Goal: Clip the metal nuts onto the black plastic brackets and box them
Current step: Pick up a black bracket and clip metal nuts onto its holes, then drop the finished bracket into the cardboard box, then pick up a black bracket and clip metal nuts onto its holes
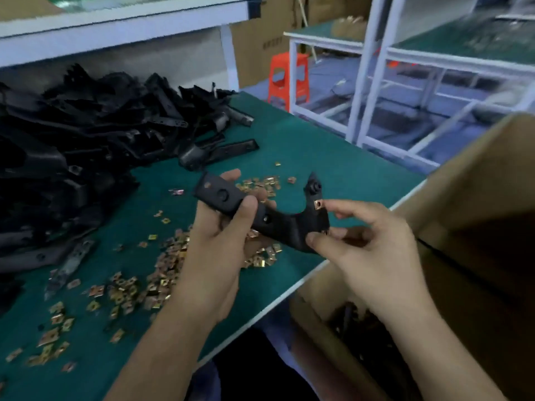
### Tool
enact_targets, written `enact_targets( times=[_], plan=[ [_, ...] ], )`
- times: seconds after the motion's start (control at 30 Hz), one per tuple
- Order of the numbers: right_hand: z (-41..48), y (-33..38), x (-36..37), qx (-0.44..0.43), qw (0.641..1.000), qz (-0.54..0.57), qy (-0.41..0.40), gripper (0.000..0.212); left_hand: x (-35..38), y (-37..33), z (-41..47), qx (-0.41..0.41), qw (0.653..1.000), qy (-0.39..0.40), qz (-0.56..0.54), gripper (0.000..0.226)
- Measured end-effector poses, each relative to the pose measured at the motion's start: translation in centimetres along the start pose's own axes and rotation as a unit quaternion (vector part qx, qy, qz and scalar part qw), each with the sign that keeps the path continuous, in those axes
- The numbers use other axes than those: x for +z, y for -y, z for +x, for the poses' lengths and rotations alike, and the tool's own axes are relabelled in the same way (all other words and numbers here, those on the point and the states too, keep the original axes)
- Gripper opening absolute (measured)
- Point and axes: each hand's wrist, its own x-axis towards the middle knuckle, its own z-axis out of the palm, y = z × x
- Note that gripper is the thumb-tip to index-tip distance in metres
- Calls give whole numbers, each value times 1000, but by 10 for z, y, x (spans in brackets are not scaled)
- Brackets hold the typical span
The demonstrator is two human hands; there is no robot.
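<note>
Now black bracket (279, 225) in left hand (220, 244) and right hand (370, 256).

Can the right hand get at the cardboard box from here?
Likely yes: the cardboard box sits open just below the right hand, nothing between them, though that hand pinches the bracket.

Green bench (318, 157) carries piled black brackets (86, 134) and scattered metal nuts (130, 290).

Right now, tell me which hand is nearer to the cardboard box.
Right. The right hand pinches the bracket over the open box; the left hand grips its other end farther away, over the table.
</note>
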Motion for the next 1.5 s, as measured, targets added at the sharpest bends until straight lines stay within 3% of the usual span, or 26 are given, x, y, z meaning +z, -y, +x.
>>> enact_targets(
  times=[0.2, 0.3, 0.37, 0.47, 0.57, 0.7, 0.87, 0.97, 1.1, 1.2, 1.3, 1.4, 1.5],
  plan=[
    [-18, -33, -63, 41, 992, -70, -96, 43, 63, 41, -5, 2, 995, 79, 67, 42],
    [-28, -53, -90, 89, 982, -141, -93, 54, 88, 60, -11, -30, 984, 141, 106, 36],
    [-37, -64, -107, 134, 967, -209, -64, 64, 101, 70, -15, -56, 972, 187, 131, 31],
    [-49, -74, -128, 225, 928, -297, 25, 79, 110, 77, -18, -66, 951, 244, 178, 43],
    [-53, -75, -137, 276, 895, -335, 105, 82, 107, 79, -16, -44, 944, 253, 204, 49],
    [-44, -71, -123, 249, 897, -348, 113, 71, 91, 73, -9, -44, 955, 232, 182, 45],
    [-23, -54, -66, 104, 945, -290, 107, 46, 41, 53, -10, 35, 947, 184, 263, 19],
    [-9, -40, -11, 18, 953, -269, 141, 51, -7, 36, -13, 111, 910, 134, 376, 24],
    [4, -19, 74, -75, 918, -265, 287, 70, -84, 10, -15, 160, 844, -17, 512, 32],
    [11, -4, 134, -130, 849, -322, 398, 85, -151, -6, -17, 107, 788, -164, 583, 34],
    [12, 3, 175, -152, 767, -410, 470, 90, -217, -21, -20, -23, 691, -258, 674, 47],
    [15, 4, 195, -145, 764, -422, 466, 72, -266, -32, -22, -136, 627, -264, 721, 74],
    [21, 9, 204, -132, 783, -393, 464, 49, -296, -37, -14, -131, 618, -233, 740, 86]
  ],
)
